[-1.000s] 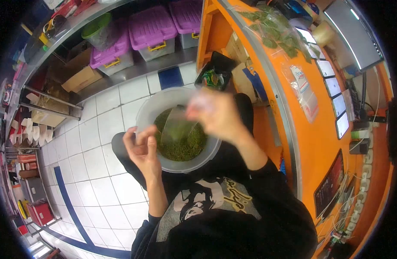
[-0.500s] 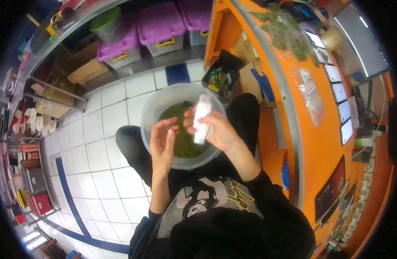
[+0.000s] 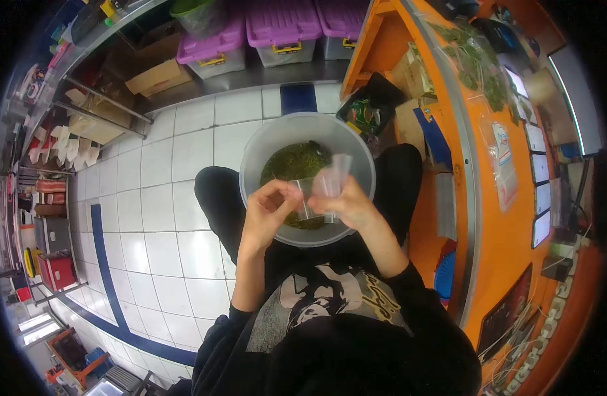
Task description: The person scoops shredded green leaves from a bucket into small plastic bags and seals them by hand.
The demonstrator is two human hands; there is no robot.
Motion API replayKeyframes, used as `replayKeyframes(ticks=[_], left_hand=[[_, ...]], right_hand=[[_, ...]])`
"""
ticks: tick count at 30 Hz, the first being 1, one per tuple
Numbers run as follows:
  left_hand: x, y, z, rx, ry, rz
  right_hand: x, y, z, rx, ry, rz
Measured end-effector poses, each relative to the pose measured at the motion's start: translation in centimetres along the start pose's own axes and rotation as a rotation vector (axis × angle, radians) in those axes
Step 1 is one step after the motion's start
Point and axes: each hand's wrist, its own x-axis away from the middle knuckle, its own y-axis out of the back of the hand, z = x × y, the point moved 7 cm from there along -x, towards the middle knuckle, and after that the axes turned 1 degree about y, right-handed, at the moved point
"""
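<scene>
Over a translucent round tub [image 3: 252,148], both hands work at thin clear plastic. My right hand [image 3: 348,203] grips a small stack of clear plastic bags [image 3: 341,170], blurred at its upper end. Between thumb and fingers, my left hand [image 3: 274,206] pinches the edge of one clear plastic bag [image 3: 306,199], which stretches across to the right hand. Below them, green shredded plant-like material [image 3: 291,160] covers the bottom of the tub. The tub stands between the person's knees.
To the right runs an orange table [image 3: 491,224] with a metal edge, bearing plastic-bagged green leaves [image 3: 472,63] and several phones or tablets [image 3: 539,168]. Purple-lidded bins [image 3: 283,23] line the back shelf. A black crate [image 3: 372,109] sits beyond the tub. White tiles [image 3: 155,218] cover the floor.
My left hand, apart from the plastic before, now pinches one bag's edge. The bag spans both hands. The whole view has shifted, with the tub appearing farther right.
</scene>
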Motion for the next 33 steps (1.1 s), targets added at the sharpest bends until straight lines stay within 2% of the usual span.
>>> replayKeyframes(ticks=[2,4,6,7,8,10,12,13,15,17,18,20,21,23,26,28,31,33], left_hand=[[-0.1,0.8,-0.1,0.006,-0.006,-0.03],[-0.2,3.0,-0.8,0.028,-0.104,-0.198],[-0.3,4.0,-1.5,-0.012,-0.121,-0.238],[-0.2,4.6,-1.6,-0.019,-0.145,-0.276],[-0.2,5.0,-1.7,-0.027,-0.169,-0.313],[-0.1,4.9,-2.2,-0.045,-0.183,-0.338],[0.1,5.0,-2.4,-0.047,-0.213,-0.381],[0.1,5.1,-2.4,-0.047,-0.205,-0.388],[0.3,4.6,-2.5,-0.082,-0.223,-0.318],[1.0,3.1,-3.0,-0.062,-0.267,-0.29],[1.2,1.8,-3.5,-0.041,-0.322,-0.248],[2.0,-1.0,-3.7,-0.142,-0.365,-0.184],[2.0,-2.2,-3.7,-0.175,-0.405,-0.194],[2.0,-2.9,-3.7,-0.209,-0.452,-0.208],[1.2,-2.3,-2.4,-0.073,-0.35,-0.242],[1.2,-2.0,-2.6,-0.104,-0.477,-0.294],[1.0,-2.6,-1.9,-0.149,-0.485,-0.242],[0.6,-2.6,-1.1,-0.125,-0.436,-0.224]], right_hand=[[-0.1,0.9,0.5,-0.046,0.013,-0.011],[0.0,3.1,1.7,-0.234,-0.023,-0.276],[0.2,2.8,4.6,-0.276,0.191,-0.181],[0.7,1.9,6.2,-0.168,0.274,-0.201],[0.8,1.6,6.1,-0.169,0.27,-0.198],[1.2,0.5,5.9,-0.02,0.301,-0.133],[2.3,-1.4,4.4,0.401,0.267,0.0],[3.2,-3.0,4.1,0.639,0.366,0.121],[4.9,-5.2,3.8,0.865,0.443,0.26],[5.4,-5.3,1.7,1.2,0.16,0.373],[5.1,-5.5,1.9,1.197,0.16,0.378],[3.8,-4.7,3.0,1.471,0.171,0.137],[3.4,-5.0,3.2,1.538,0.165,0.119],[3.0,-5.8,2.6,1.52,0.226,0.146],[2.6,-6.8,1.4,1.424,0.312,0.177],[2.5,-7.2,1.5,1.344,0.335,0.182],[2.2,-7.6,1.3,1.296,0.254,0.239],[1.9,-6.7,0.7,1.176,0.063,0.185]])
